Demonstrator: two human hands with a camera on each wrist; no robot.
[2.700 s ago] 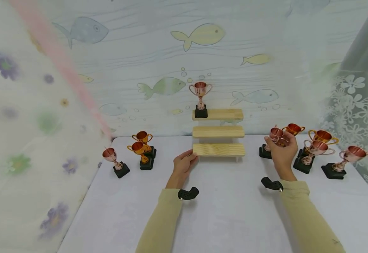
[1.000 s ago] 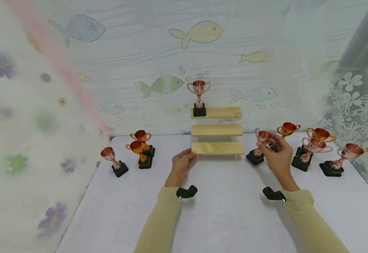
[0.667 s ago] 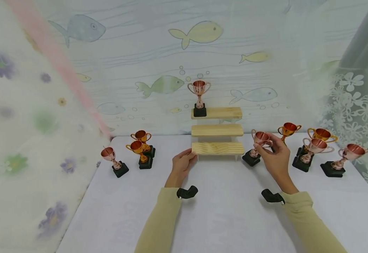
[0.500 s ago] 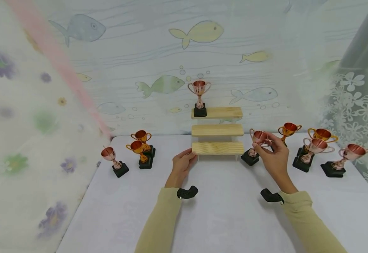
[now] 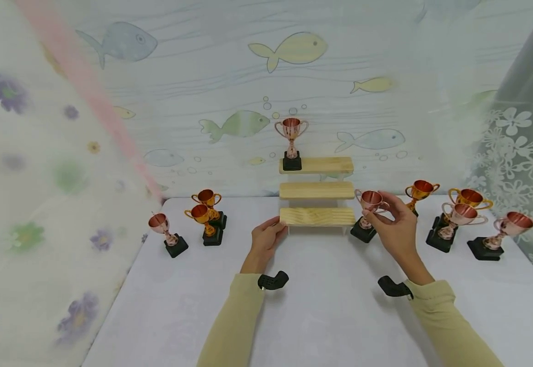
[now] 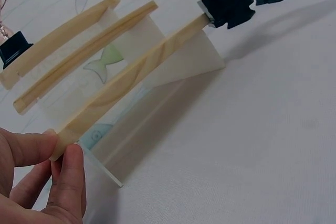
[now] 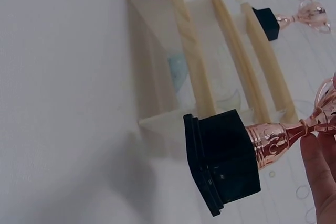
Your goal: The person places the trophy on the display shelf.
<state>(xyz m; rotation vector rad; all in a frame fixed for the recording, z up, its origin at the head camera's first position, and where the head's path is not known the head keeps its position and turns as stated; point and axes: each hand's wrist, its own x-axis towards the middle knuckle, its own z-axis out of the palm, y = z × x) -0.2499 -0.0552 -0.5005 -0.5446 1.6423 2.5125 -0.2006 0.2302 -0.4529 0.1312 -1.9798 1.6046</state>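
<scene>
My right hand grips a rose-gold trophy cup by its bowl and stem. Its black square base is off the table, close by the right end of the bottom step in the right wrist view; whether they touch I cannot tell. With thumb and fingers my left hand pinches the left end of the bottom step on a three-tier wooden display stand. Another rose-gold trophy stands upright at the left end of the top step. The middle and bottom steps bear nothing.
Left on the white table stand a rose-gold trophy and two gold trophies. Several gold and rose-gold trophies stand at the right. A fish-print curtain hangs behind; a lace curtain borders the right.
My right hand has carried the rose-gold trophy leftward from the right group to the stand's right end, slowing lately. My left hand keeps its hold on the bottom step.
</scene>
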